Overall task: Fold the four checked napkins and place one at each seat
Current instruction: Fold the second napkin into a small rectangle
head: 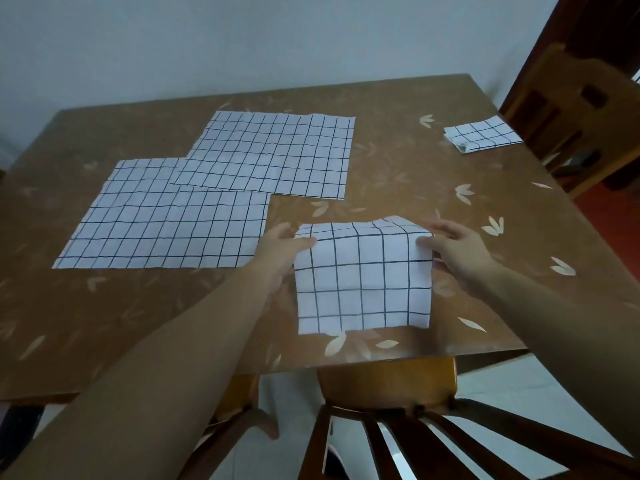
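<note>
A half-folded checked napkin point(363, 282) lies near the table's front edge, its far part lifted and curling toward me. My left hand point(282, 245) pinches its far left corner and my right hand point(457, 251) pinches its far right corner. Two flat, unfolded checked napkins lie on the left half of the table: one nearer me point(162, 220), the other point(277, 154) behind it and overlapping its far right corner. A small folded checked napkin point(483, 135) sits at the far right edge of the table, in front of a chair.
The brown table point(398, 161) has a leaf-patterned cover. A wooden chair point(388, 407) stands below the front edge under the napkin I hold. Another wooden chair point(571, 109) stands at the right side. A pale wall runs behind the table.
</note>
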`<state>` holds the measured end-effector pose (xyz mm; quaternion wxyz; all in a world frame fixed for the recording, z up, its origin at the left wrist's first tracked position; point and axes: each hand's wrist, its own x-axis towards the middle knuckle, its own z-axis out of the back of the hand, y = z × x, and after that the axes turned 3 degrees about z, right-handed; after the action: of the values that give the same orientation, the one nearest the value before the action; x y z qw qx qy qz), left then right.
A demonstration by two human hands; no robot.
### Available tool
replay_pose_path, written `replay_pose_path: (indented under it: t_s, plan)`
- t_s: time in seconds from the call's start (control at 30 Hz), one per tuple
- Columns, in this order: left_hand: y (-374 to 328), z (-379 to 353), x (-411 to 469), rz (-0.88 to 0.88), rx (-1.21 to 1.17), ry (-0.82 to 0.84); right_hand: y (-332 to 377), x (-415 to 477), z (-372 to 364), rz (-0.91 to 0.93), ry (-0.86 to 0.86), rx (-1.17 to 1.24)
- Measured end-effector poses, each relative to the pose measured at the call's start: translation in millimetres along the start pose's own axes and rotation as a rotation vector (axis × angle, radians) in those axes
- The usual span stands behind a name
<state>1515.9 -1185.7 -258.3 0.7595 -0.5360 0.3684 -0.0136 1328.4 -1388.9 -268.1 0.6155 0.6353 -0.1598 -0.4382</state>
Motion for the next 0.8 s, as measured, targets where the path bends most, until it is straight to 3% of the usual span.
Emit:
replay_pose_path:
  t_s: [0.07, 0.17, 0.27, 0.4, 0.53, 0.67, 0.8]
  plan:
    - [-0.4, 2.2, 0.9, -0.079, 0.071, 0.046, 2.4, 0.1, 0.4, 0.045, -0.001, -0.061]
    - [-0.6, 7.1, 1.1, -0.263, 0.399, 0.054, 7.2, 1.0, 3.4, 0.141, 0.008, -0.248]
    - [-2.0, 9.6, 1.8, -0.405, 0.636, -0.021, 14.1, 0.1, 6.1, 0.342, -0.028, -0.63]
    - [-25.4, 11.7, -1.7, -0.617, 0.649, -0.202, 35.8, -1.7, 5.2, 0.652, -0.21, -0.94]
    - [-48.7, 17.5, -1.5, -0.846, 0.622, -0.397, 60.4, -0.1, 5.7, 0.885, -0.332, -0.852]
    - [-27.4, 26.4, 1.2, -0.993, 0.768, -0.432, 39.8, -9.3, 8.1, 0.887, -0.289, -0.866]
    - [27.1, 26.1, 5.9, -1.042, 0.984, -0.306, -16.9, -16.4, 12.6, 0.822, -0.123, -1.059]
